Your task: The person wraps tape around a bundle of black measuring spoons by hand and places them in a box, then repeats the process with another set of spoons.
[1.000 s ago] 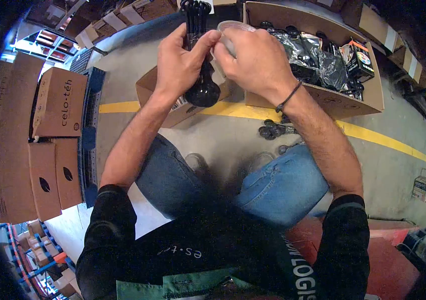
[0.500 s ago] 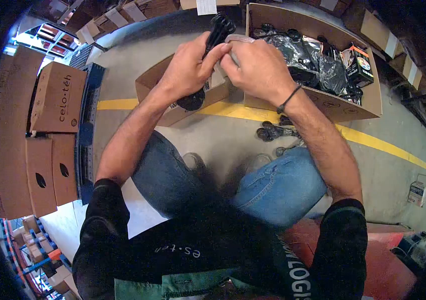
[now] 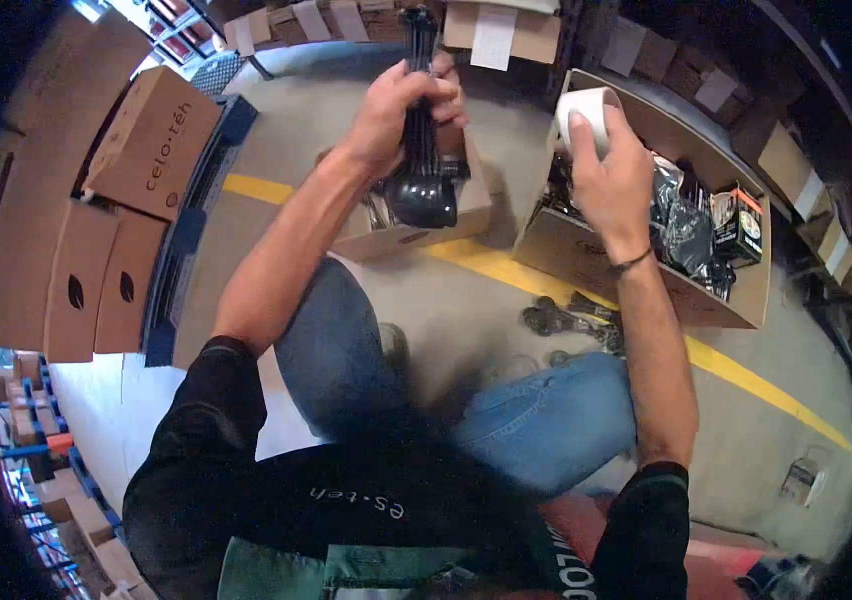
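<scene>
My left hand (image 3: pixel 396 115) is wrapped round the handles of a bundle of black serving spoons (image 3: pixel 424 195), held upright with their glossy bowls at the bottom. Behind the bundle stands a small open carton (image 3: pixel 466 205), partly hidden, with more utensils inside. In my right hand (image 3: pixel 614 185) a roll of clear or whitish tape (image 3: pixel 591 108) is gripped between thumb and fingers, over the left end of a large open carton (image 3: pixel 636 270). That carton holds several black utensils in plastic bags (image 3: pixel 686 225) and a black printed box (image 3: pixel 738 228).
More dark utensils (image 3: pixel 571 318) lie on the floor beside my right knee. A yellow line (image 3: pixel 746 375) crosses the floor. Stacked cartons (image 3: pixel 151 145) stand on a blue pallet (image 3: pixel 186 240) at the left, and shelved boxes (image 3: pixel 501 30) line the back.
My hands have come apart: the right one has moved right with the tape roll, while the left keeps the spoon bundle, now more upright. The view has shifted slightly.
</scene>
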{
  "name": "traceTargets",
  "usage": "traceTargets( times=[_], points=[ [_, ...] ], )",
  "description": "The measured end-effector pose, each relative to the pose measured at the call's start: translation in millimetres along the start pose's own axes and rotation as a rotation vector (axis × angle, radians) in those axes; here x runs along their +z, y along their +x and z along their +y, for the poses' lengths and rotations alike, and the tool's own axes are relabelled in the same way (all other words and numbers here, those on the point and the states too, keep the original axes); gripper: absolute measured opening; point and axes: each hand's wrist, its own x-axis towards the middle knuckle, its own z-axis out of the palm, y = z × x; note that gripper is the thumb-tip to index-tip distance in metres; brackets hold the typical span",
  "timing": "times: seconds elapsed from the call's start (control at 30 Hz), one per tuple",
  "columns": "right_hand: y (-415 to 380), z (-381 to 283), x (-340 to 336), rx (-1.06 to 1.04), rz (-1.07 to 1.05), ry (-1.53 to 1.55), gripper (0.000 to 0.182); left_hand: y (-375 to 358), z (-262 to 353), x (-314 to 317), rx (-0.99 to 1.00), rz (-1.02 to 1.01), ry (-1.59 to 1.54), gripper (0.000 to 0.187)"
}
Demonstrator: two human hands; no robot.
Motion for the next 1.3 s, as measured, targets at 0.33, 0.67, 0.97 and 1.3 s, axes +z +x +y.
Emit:
traceTargets(
  times=[0.33, 0.67, 0.97, 1.3],
  points=[
    [-1.1, -6.7, -7.2, -0.044, -0.140, 0.343, 0.027, -2.5, -12.6, 12.3, -0.034, -0.043, 0.174, 0.026],
    [-2.7, -3.8, -4.8, -0.112, -0.082, 0.370, 0.030, -3.6, -21.9, 21.3, -0.010, 0.034, 0.172, 0.024],
    [-0.9, -3.4, -13.9, -0.057, -0.189, 0.668, 0.032, 3.8, -8.4, -13.7, -0.076, 0.231, 0.350, 0.015],
    [-3.6, 0.9, -12.9, 0.051, -0.255, 0.577, 0.033, 7.9, 5.1, -158.6, -0.111, 0.041, 1.562, 0.037]
  ],
)
